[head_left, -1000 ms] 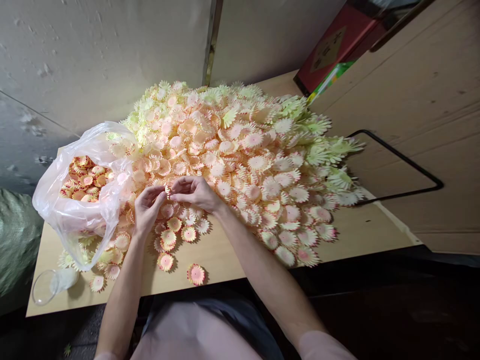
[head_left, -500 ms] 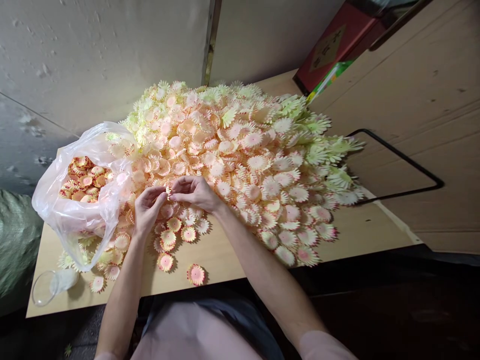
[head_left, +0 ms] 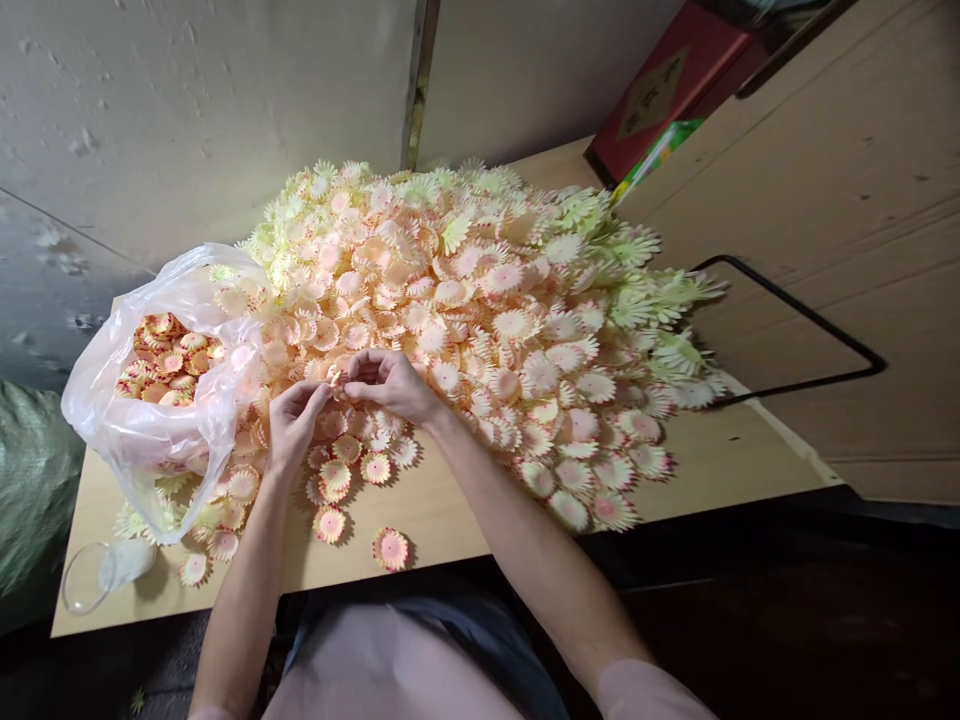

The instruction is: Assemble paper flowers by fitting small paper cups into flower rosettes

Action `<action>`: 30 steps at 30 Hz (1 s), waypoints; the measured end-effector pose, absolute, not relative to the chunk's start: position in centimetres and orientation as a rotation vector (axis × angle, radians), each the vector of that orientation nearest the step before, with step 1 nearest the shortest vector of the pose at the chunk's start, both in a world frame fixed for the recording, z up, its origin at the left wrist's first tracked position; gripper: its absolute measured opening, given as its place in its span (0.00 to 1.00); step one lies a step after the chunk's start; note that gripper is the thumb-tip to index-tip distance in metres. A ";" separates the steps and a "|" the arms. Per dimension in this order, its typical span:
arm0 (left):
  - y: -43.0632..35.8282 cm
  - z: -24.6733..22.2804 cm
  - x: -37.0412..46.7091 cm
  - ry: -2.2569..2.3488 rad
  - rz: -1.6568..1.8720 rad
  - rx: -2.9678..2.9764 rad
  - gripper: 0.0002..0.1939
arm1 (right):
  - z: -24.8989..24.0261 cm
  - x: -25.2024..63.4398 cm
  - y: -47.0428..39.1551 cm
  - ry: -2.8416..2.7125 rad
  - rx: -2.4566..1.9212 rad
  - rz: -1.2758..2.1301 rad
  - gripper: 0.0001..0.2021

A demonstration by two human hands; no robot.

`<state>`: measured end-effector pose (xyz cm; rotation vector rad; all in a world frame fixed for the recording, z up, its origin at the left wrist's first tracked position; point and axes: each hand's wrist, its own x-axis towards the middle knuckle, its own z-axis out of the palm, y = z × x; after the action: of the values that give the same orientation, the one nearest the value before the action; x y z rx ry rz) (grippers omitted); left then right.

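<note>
A small cream petal disc with a toothed rim (head_left: 335, 377), seemingly thin paper or plastic, is held just above the near side of the pile. The person's left hand (head_left: 296, 415) has thumb and forefinger together on it. The right hand (head_left: 394, 385) meets it from the other side, its fingertips close to or at the rim; whether they are clamped on it I cannot tell. Half a second ago the disc stood narrow and edge-on between the hands; now it shows wider, with petal tips splayed, and the left fingertips are bunched closer. I judge that the disc is being turned or its petals parted, so the work on this piece seems unfinished.

Around the hands little else differs. Below them, loose yellow discs with pink centres (head_left: 375, 467) lie toward the near edge of the pale wooden tabletop (head_left: 442, 510), one pink-centred disc (head_left: 391, 549) almost at that edge. By the left edge, a translucent white plastic bag (head_left: 202, 430) stands open, holding red-tipped discs (head_left: 169, 360). A clear round container (head_left: 86, 577) lies at the near left corner. The broad heap of cream, pink and pale green petal discs (head_left: 487, 290) runs back to the far edge, where a dark red box (head_left: 667, 80) sits toward the right.
</note>
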<state>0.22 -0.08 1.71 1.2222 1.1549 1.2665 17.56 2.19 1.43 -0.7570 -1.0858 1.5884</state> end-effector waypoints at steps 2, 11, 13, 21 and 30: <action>0.2 1.6 0.1 1.068 1.291 1.092 0.11 | 1.6 17.7 2.2 -1.064 -0.728 1.613 0.15; 0.4 1.8 0.1 0.965 1.341 0.882 0.14 | 2.7 18.4 1.7 -0.928 -0.505 1.746 0.14; 0.3 1.9 0.3 0.977 1.334 0.869 0.14 | 2.6 18.3 1.6 -0.927 -0.483 1.744 0.13; 0.4 1.9 0.0 1.051 1.413 0.929 0.14 | 2.1 18.1 2.0 -1.219 -0.611 1.523 0.04; 0.0 1.2 0.2 1.065 1.426 1.111 0.13 | 1.4 16.6 1.9 -1.256 -0.945 1.124 0.13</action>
<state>0.19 0.04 1.25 1.1107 1.0646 1.4255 16.62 1.90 1.36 -0.9445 -1.2563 1.1245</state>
